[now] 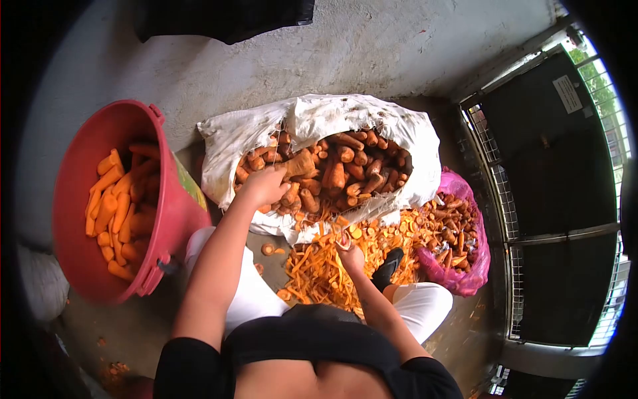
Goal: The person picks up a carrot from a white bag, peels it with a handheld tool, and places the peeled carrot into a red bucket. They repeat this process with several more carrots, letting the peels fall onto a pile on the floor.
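Observation:
My left hand (267,187) is closed on a thick, unpeeled carrot (299,165) at the left side of the torn opening of a white sack (266,110). Many more brown-orange carrots (337,175) fill that opening. Lower down, my right hand (350,256) is closed around a small peeler (343,241), most of it covered by my fingers. Beneath this hand lies a heap of orange carrot peelings (319,269), with cut carrot ends among them.
On the left stands a red bucket (176,219) holding peeled orange carrots (119,206). A pink plastic bag (475,263) with carrot pieces sits at right. Behind the sack rises a grey wall (372,53); dark gate panels (545,146) are at far right.

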Motion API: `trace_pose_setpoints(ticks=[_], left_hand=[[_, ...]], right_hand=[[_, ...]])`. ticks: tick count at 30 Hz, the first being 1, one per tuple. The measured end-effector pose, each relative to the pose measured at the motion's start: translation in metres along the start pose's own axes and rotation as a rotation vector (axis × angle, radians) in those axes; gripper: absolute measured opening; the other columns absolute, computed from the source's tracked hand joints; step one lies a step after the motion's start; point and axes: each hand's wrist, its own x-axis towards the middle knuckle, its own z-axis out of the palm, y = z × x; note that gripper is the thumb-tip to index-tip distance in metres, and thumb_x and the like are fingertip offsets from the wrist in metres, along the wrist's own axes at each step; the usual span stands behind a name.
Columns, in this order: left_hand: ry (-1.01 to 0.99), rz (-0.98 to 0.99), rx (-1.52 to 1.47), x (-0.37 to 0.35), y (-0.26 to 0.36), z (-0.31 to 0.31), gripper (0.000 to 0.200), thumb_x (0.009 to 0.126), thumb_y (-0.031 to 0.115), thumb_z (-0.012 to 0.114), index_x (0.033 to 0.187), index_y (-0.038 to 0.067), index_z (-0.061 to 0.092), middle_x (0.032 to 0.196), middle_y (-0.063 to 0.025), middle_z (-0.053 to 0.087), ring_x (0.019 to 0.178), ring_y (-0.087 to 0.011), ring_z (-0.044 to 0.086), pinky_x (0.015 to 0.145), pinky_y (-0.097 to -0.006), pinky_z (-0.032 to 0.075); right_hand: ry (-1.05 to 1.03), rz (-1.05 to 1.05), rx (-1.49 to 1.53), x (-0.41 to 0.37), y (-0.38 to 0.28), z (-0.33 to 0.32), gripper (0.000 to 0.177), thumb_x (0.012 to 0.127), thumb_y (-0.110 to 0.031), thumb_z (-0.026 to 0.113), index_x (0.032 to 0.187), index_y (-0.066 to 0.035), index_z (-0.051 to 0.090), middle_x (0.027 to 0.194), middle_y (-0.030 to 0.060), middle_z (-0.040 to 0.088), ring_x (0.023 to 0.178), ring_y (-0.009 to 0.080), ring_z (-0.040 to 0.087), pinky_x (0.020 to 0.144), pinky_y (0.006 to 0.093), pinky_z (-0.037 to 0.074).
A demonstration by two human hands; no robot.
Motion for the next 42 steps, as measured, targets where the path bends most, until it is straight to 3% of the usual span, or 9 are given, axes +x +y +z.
trace_pose_setpoints(ticks=[10,15,17,27,31,32,38,41,42], left_hand=[[-0.15,0.071,0.087,0.02,0.037,0.022,0.042,0.088,0.038,0.055,0.113,0.004,0.057,0.109,-0.0201,0.063,0.101,-0.036,0.062,0.085,-0.0516,0.047],[-0.188,0.087,0.03,0.025,0.045,0.02,0.04,0.091,0.034,0.053,0.116,0.002,0.054,0.11,-0.0196,0.062,0.101,-0.037,0.062,0.087,-0.0495,0.048],[-0.297,0.065,0.087,0.029,0.049,0.011,0.054,0.094,0.041,0.046,0.136,0.006,0.044,0.123,-0.0222,0.056,0.109,-0.0375,0.058,0.095,-0.0498,0.043],[-0.218,0.137,0.073,0.024,0.054,0.029,0.042,0.092,0.037,0.052,0.118,0.004,0.052,0.11,-0.0199,0.06,0.105,-0.037,0.059,0.096,-0.0507,0.038],[-0.193,0.084,0.041,0.021,0.051,0.021,0.042,0.092,0.037,0.051,0.119,0.005,0.052,0.115,-0.0199,0.059,0.109,-0.0366,0.058,0.099,-0.0546,0.034],[-0.302,0.035,0.108,0.029,0.049,0.02,0.056,0.094,0.045,0.044,0.136,0.009,0.044,0.125,-0.0207,0.055,0.115,-0.0371,0.055,0.101,-0.0577,0.031],[-0.146,-0.075,0.062,0.037,0.043,0.006,0.059,0.091,0.049,0.046,0.132,0.006,0.047,0.121,-0.0187,0.06,0.114,-0.035,0.055,0.101,-0.0575,0.031],[-0.01,-0.146,-0.087,0.04,0.039,-0.001,0.055,0.091,0.048,0.049,0.125,0.005,0.054,0.116,-0.0181,0.063,0.107,-0.0345,0.06,0.096,-0.0518,0.041],[0.048,-0.154,-0.196,0.044,0.035,0.001,0.059,0.094,0.049,0.045,0.131,0.004,0.049,0.115,-0.0177,0.064,0.109,-0.033,0.061,0.103,-0.0568,0.034]], right_hand=[[0.225,0.048,-0.086,0.169,-0.115,-0.013,0.071,0.07,-0.072,0.062,0.089,-0.004,0.07,0.086,0.0196,0.069,0.083,0.0376,0.068,0.071,0.0472,0.054],[0.352,-0.015,-0.136,0.208,-0.142,0.01,0.065,0.067,-0.064,0.069,0.093,-0.004,0.067,0.089,0.0166,0.07,0.085,0.0339,0.068,0.074,0.0447,0.055],[0.2,0.032,-0.146,0.217,-0.14,0.018,0.065,0.067,-0.062,0.07,0.097,-0.004,0.066,0.09,0.0162,0.07,0.088,0.0336,0.068,0.076,0.0438,0.055],[0.082,0.14,-0.148,0.221,-0.146,0.005,0.061,0.071,-0.058,0.07,0.099,-0.005,0.063,0.095,0.0161,0.07,0.092,0.0322,0.068,0.079,0.0423,0.054],[0.008,0.146,-0.02,0.216,-0.146,-0.009,0.058,0.069,-0.053,0.072,0.094,-0.001,0.068,0.096,0.0172,0.07,0.093,0.0307,0.068,0.079,0.0418,0.054],[0.055,0.089,-0.01,0.219,-0.137,-0.004,0.053,0.068,-0.047,0.074,0.089,0.002,0.069,0.084,0.0158,0.071,0.081,0.0282,0.07,0.071,0.0403,0.056],[-0.107,0.075,0.911,0.209,-0.102,0.001,0.035,0.075,-0.031,0.071,0.096,-0.004,0.063,0.064,0.008,0.061,0.055,0.0183,0.059,0.052,0.0308,0.046],[-0.373,0.064,1.104,0.167,-0.101,-0.041,0.048,0.079,-0.027,0.071,0.118,-0.008,0.05,0.081,0.0032,0.057,0.067,0.0138,0.055,0.061,0.0292,0.046],[-0.449,0.041,1.175,0.147,-0.109,-0.063,0.055,0.08,-0.026,0.071,0.126,-0.01,0.046,0.087,0.0016,0.055,0.07,0.0123,0.054,0.063,0.0286,0.046]])
